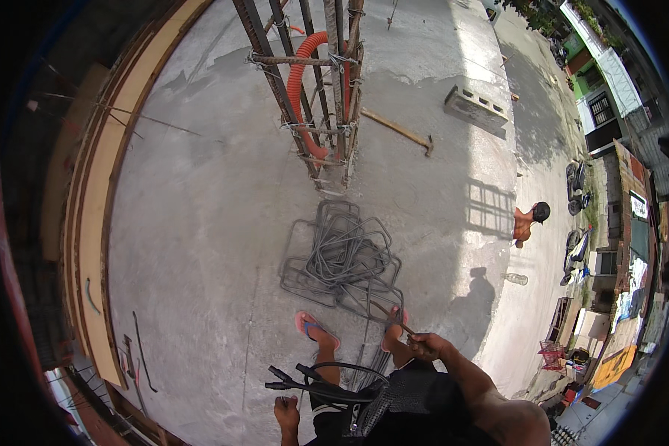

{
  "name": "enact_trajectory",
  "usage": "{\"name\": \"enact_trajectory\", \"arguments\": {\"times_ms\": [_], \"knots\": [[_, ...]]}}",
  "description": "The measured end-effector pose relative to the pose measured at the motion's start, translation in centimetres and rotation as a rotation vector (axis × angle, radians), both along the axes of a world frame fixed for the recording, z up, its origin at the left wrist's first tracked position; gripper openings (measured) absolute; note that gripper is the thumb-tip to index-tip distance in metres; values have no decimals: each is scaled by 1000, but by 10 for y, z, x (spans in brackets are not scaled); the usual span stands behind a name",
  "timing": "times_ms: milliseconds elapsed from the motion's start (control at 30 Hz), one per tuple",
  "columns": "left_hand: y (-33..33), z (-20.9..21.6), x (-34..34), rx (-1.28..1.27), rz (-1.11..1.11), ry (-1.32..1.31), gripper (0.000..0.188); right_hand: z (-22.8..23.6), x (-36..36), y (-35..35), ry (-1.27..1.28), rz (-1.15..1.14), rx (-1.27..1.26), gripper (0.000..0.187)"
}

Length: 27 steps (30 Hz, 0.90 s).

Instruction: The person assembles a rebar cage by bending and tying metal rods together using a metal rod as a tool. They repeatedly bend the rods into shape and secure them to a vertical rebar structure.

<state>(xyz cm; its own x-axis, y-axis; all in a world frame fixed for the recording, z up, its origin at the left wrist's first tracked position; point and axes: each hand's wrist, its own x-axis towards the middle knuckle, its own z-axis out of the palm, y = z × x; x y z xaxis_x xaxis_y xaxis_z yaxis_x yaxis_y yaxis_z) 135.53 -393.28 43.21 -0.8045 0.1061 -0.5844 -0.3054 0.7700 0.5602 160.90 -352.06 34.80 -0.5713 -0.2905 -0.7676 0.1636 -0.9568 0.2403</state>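
My right hand (pixel 427 346) is closed round a thin brown rod (pixel 394 317), which slants away over my right foot toward a pile of grey bent-steel stirrups (pixel 342 256). The rectangular stirrups lie tangled on the concrete just ahead of my sandals (pixel 308 322). Low in the picture, my left hand (pixel 286 409) is curled into a fist beside my left leg; anything inside it is hidden. Black cables with plugs (pixel 290 379) hang in front of my body, between the hands. Past the pile rises a rebar column cage (pixel 316 82) with an orange corrugated hose (pixel 297 82) inside.
A wooden-handled hammer (pixel 398 130) and a hollow concrete block (pixel 477 108) lie beyond the column to the right. Plank formwork (pixel 100 223) borders the left side, with bent rods (pixel 141 353) near it. Past the slab's right edge are a person (pixel 528 223) and a clear bottle (pixel 516 279).
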Motion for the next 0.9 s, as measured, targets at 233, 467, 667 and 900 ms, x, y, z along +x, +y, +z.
{"name": "enact_trajectory", "arguments": {"times_ms": [233, 467, 667, 900], "knots": [[-46, -1, -60, 117, -124, 141, 26, -46, -163, -15, -303, 377, 475, 22], [-187, -32, -225, 170, 26, 95, 34, -29, -334, -86, -413, 1879, 1453, 32], [-291, 4, -368, -92, -21, 246, 26, 51, -443, -107, -160, 1789, 1026, 39], [-195, 47, -508, -113, -47, 330, 44, 156, -472, -68, -157, 1401, 1536, 41]]}}
